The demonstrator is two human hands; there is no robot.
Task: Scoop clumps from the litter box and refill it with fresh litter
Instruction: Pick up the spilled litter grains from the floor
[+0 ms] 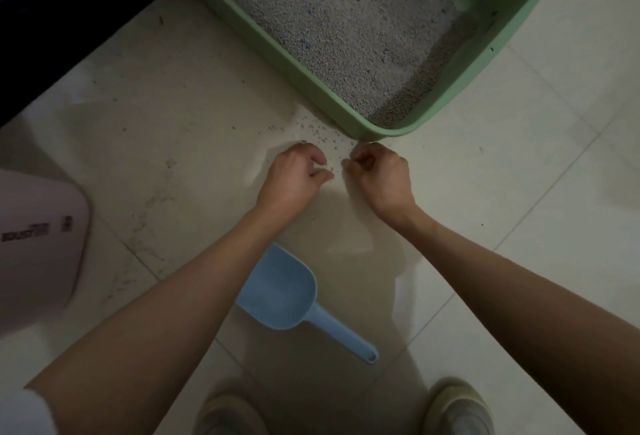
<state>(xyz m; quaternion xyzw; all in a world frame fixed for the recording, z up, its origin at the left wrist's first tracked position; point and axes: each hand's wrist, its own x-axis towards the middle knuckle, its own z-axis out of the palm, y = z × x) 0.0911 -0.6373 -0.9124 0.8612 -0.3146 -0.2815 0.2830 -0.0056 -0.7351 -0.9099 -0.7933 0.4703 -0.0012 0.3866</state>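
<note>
Holding grey, grainy litter (346, 29), the green litter box (460, 88) sits beyond two curled, seemingly empty hands.

You are indoors in a home, standing on a pale tiled floor (519, 192) with visible grout lines. A green litter box (460, 88) filled with grey litter (346, 25) sits on the tiles, a blue plastic scoop (280, 290) lies near your slippered feet (460, 410), and stray litter grains (311, 133) dot the floor beside the box.
</note>
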